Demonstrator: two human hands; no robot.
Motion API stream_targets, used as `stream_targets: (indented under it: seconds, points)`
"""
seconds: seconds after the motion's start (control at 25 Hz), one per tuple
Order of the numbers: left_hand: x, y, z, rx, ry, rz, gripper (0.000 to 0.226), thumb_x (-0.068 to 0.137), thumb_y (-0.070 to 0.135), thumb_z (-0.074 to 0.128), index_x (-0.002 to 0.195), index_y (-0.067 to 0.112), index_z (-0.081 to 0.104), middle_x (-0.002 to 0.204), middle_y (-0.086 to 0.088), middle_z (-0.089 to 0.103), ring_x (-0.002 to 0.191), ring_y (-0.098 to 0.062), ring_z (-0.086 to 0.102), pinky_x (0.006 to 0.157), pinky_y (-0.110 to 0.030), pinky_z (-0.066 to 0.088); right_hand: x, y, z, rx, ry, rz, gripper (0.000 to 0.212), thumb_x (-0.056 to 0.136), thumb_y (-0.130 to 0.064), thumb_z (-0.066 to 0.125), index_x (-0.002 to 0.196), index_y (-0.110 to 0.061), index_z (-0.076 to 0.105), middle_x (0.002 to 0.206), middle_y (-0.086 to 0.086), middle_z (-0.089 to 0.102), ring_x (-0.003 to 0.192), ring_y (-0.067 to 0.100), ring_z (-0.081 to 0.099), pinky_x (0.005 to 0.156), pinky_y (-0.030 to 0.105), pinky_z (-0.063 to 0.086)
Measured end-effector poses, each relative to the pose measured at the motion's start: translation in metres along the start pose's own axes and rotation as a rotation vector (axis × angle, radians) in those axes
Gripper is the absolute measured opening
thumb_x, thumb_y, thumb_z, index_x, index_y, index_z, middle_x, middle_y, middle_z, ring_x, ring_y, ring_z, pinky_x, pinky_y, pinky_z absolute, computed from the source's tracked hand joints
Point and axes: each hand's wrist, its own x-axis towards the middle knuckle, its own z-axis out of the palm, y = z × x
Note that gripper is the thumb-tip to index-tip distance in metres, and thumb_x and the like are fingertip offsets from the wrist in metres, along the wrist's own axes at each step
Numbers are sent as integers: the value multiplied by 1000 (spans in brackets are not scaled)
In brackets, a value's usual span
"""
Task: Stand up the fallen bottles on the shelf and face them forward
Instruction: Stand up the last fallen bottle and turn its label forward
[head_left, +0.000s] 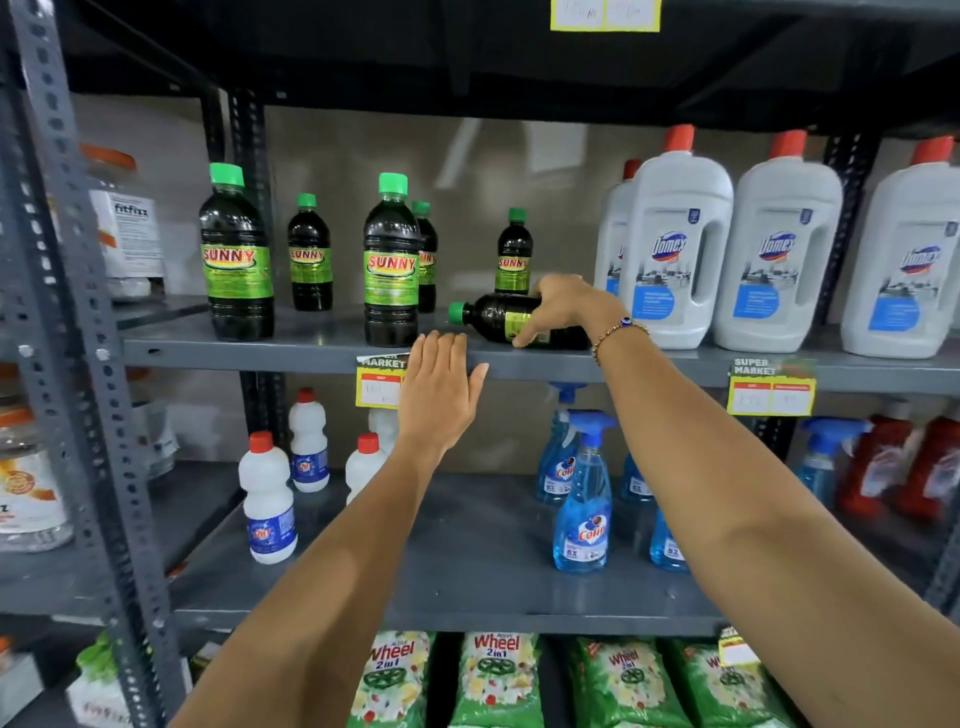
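Note:
A dark Sunny bottle with a green cap lies on its side on the grey middle shelf, cap pointing left. My right hand is wrapped over its body, fingers down its front. My left hand is flat and open in front of the shelf edge, just left of and below the fallen bottle, touching no bottle. Several more Sunny bottles stand upright on the same shelf: two large ones at the front, smaller ones behind.
Big white Domex jugs stand close to the right of the fallen bottle. Yellow price tags hang on the shelf edge. Below are white bottles and blue Colin sprays. A slotted steel upright runs down the left.

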Motion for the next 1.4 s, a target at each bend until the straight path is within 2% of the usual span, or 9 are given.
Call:
stream_targets:
  seconds: [0.24,0.4,0.52,0.64,0.76,0.88,1.0,1.24,1.4]
  points:
    - [1,-1,6,23,83,19,46,98,36,31,115,0,55,109,-15,61,105,-33,56,104,-40,31,4,14,-3,259,118,-78,55,57,-32,86,101,-9,65,98,6,67,88,20,61,65,25,46]
    - [1,-2,9,1,115,18,44,97,35,34,115,1,55,110,-14,60,104,-32,55,104,-39,30,4,14,1,610,207,-109,43,60,-33,86,97,-21,65,86,-5,64,91,18,62,70,21,45]
    - [1,-4,10,10,141,42,43,96,35,34,114,1,54,111,-14,61,101,-31,57,103,-39,30,5,1,14,634,304,-113,66,66,-31,84,123,-12,57,100,-5,60,96,13,58,82,23,47]
    - [1,-4,10,28,152,44,43,96,35,35,113,2,55,111,-14,62,101,-31,58,102,-39,30,15,-11,27,662,411,-58,74,63,-35,84,126,-12,53,113,-1,61,105,16,58,95,34,48]
    - [0,-5,12,32,153,46,42,96,36,36,114,3,55,112,-13,61,102,-30,57,102,-39,30,26,-14,39,835,491,12,67,65,-38,83,117,-9,52,109,4,63,99,20,62,92,39,52]
    - [1,-5,14,28,168,43,41,95,35,37,114,4,55,112,-13,62,103,-30,57,103,-39,31,33,-12,45,1012,447,39,69,75,-34,77,123,-3,39,118,13,58,105,23,58,88,32,48]
    - [1,-4,13,26,164,36,41,95,35,38,114,3,55,112,-13,62,104,-31,57,103,-39,30,37,-7,50,968,330,71,75,81,-26,73,131,-3,23,132,15,48,116,25,50,91,31,42]
    - [0,-4,13,17,143,27,42,95,36,37,115,3,55,112,-13,61,105,-31,57,104,-39,30,40,-5,53,929,308,126,71,75,-5,75,127,-4,26,127,14,51,114,25,52,85,29,43]
    - [0,-4,13,9,143,29,42,96,36,37,115,3,55,113,-14,61,105,-31,56,105,-40,30,41,-5,53,690,365,188,90,64,-25,85,132,-2,31,136,17,39,127,31,41,105,41,41]
